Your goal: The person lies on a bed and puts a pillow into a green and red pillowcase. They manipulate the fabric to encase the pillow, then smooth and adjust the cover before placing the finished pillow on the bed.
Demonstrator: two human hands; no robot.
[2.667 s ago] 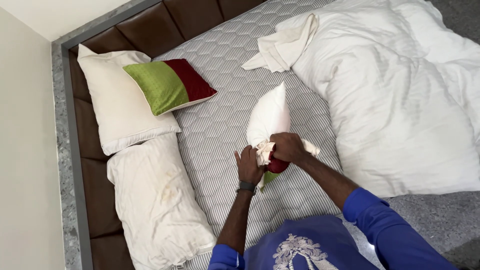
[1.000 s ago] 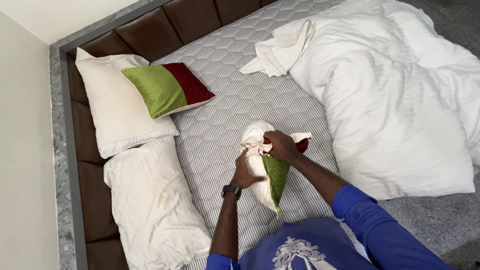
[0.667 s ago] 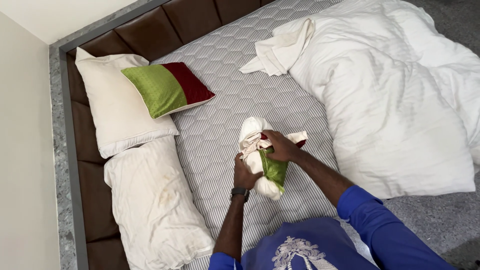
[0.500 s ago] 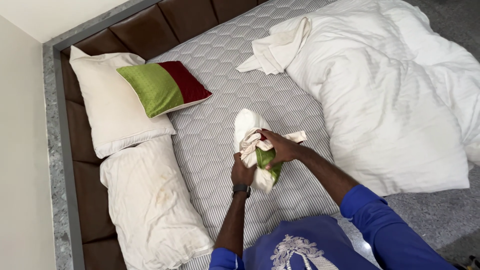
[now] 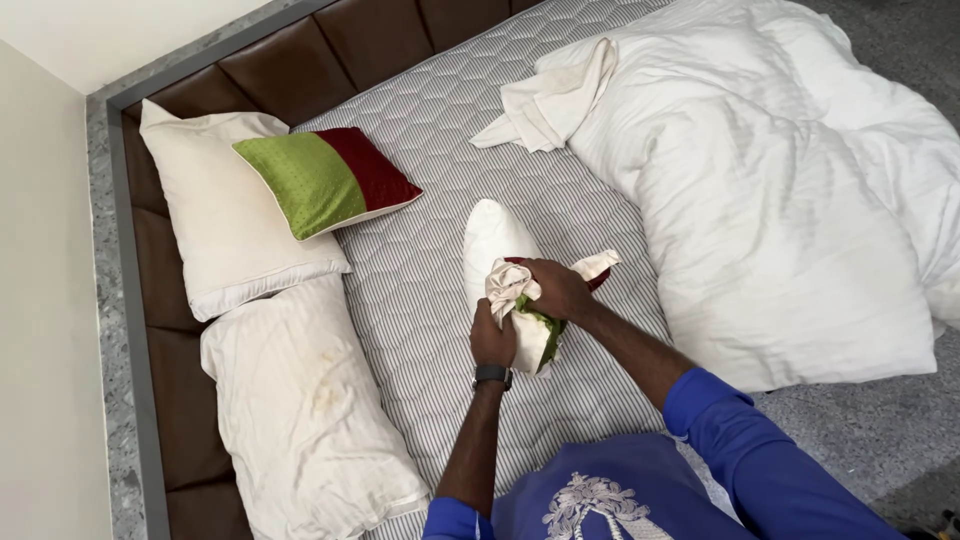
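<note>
Here, in the head view, both hands work at a small cushion (image 5: 505, 285) held just above the striped mattress (image 5: 420, 300), near its middle. The left hand (image 5: 492, 338) is closed around the lower edge of the cushion's white cover, and a dark watch (image 5: 492, 376) sits on that wrist. The right hand (image 5: 560, 290) is clenched over the top, gripping bunched cream fabric, with a sliver of green and dark red showing between the hands. Most of the cushion already lies under white cloth; only the end between the hands shows colour.

To do this well, I judge, the left hand should keep its firm hold on the cloth edge while the right works the fabric evenly, corner by corner, so nothing twists or bunches. Keeping the cushion low over the mattress gives support and steadies it.

Around them: a second green-and-red cushion (image 5: 325, 180) leans on a cream pillow (image 5: 215, 215) by the brown headboard (image 5: 290, 65), with another pillow (image 5: 305, 400) below it, faintly stained. A white duvet (image 5: 780, 200) is heaped on the right, and a folded cloth (image 5: 550, 100) lies at its edge.
</note>
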